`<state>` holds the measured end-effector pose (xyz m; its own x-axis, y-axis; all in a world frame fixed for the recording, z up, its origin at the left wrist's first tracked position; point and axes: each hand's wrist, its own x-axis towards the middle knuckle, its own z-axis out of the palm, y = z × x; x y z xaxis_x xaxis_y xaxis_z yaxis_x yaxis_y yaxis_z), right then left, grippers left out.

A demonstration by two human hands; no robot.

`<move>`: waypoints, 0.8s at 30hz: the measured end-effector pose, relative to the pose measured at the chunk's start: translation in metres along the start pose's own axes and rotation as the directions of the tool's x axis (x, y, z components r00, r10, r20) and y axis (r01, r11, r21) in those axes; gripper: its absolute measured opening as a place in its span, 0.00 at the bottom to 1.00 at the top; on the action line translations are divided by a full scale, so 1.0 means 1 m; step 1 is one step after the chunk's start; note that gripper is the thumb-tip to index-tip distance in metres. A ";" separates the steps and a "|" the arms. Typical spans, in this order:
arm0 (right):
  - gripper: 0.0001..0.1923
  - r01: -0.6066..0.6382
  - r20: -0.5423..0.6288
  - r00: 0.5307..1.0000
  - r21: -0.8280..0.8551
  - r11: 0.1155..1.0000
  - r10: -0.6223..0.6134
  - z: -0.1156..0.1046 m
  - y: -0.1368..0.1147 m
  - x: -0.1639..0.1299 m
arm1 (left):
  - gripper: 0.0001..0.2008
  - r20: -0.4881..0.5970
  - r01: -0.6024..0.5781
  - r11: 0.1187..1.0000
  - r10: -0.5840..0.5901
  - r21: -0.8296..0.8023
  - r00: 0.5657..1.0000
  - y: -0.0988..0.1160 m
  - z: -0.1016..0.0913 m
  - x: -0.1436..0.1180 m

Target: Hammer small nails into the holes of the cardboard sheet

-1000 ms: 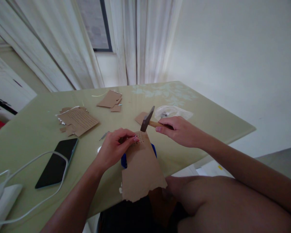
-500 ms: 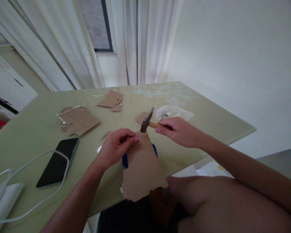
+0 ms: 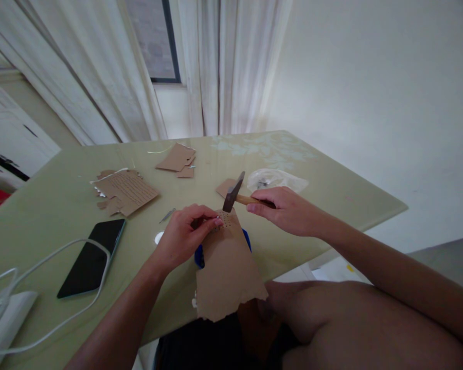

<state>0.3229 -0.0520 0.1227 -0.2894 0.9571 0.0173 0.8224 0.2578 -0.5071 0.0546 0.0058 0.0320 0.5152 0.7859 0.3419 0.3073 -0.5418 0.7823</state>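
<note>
The left fingers [image 3: 210, 222] pinch something small on the cardboard [image 3: 227, 267]; the hammer [image 3: 233, 191], gripped by the right hand [image 3: 289, 210], may hit them.

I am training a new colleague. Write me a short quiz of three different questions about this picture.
1. True or false: the right hand holds a hammer.
2. What does the left hand pinch? A) the phone B) the top of the cardboard sheet C) the plastic bag
3. Fill in: a white ____ crosses over the phone.

Key: 1 true. 2 B. 3 cable.
</note>
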 end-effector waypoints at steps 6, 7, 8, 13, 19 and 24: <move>0.23 0.031 -0.045 0.998 -0.020 0.999 -0.032 -0.004 -0.003 -0.002 | 0.09 -0.028 -0.076 0.997 0.076 0.019 0.997 0.003 -0.001 0.000; 0.23 0.040 -0.066 0.997 -0.012 0.999 -0.041 -0.006 -0.005 -0.003 | 0.09 -0.032 -0.086 0.996 0.086 0.016 0.996 0.002 -0.001 0.000; 0.23 0.050 -0.089 0.995 0.002 0.999 -0.050 -0.007 -0.007 -0.004 | 0.09 -0.033 -0.091 0.996 0.091 0.014 0.995 0.002 -0.001 0.000; 0.22 0.093 -0.084 0.992 0.044 0.995 -0.089 -0.010 -0.017 -0.008 | 0.06 -0.023 -0.095 0.995 0.095 0.014 0.995 0.000 -0.001 0.000; 0.20 0.126 -0.026 0.992 -0.059 0.990 -0.127 -0.011 -0.024 -0.010 | 0.06 0.014 -0.117 0.993 0.116 0.028 0.993 0.002 -0.002 -0.001; 0.23 0.127 -0.058 0.990 0.008 0.992 -0.126 -0.008 -0.023 -0.009 | 0.07 0.033 -0.121 0.992 0.120 0.033 0.992 0.003 -0.004 0.001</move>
<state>0.3107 -0.0652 0.1413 -0.3622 0.9228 0.1311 0.7748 0.3763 -0.5081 0.0529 0.0058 0.0362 0.5741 0.7053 0.4159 0.2691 -0.6423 0.7177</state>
